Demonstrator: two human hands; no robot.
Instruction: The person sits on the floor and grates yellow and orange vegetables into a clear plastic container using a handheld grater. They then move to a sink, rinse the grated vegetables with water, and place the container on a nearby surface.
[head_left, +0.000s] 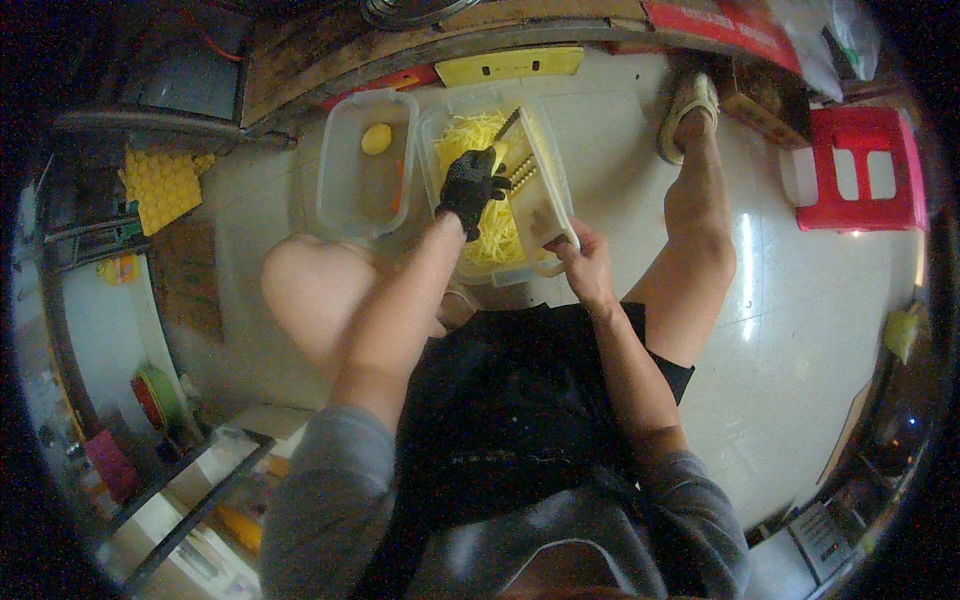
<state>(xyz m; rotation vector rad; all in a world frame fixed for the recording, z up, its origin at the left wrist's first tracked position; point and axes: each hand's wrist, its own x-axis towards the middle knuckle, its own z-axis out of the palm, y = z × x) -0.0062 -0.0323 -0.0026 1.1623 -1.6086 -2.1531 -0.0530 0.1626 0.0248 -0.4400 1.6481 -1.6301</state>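
Observation:
My left hand (469, 187), in a black glove, holds a pale yellow peeled potato (500, 152), mostly hidden by the fingers, against the face of a mandoline slicer (541, 161). My bare right hand (585, 259) grips the near end of the slicer, which stands tilted over the right side of a clear plastic tub (487, 279). Thin yellow shreds (499, 240) fill much of this tub. Left of it, a second clear tub (324, 176) contains a whole peeled yellow potato (376, 139) and an orange strip (398, 184).
A yellow board with slots (510, 66) stands beyond the tubs, below a wooden bench edge (300, 86). A red plastic stool (859, 169) is at the right, near a wooden box (765, 112). Yellow egg trays (160, 191) lie at the left. My legs flank the tubs.

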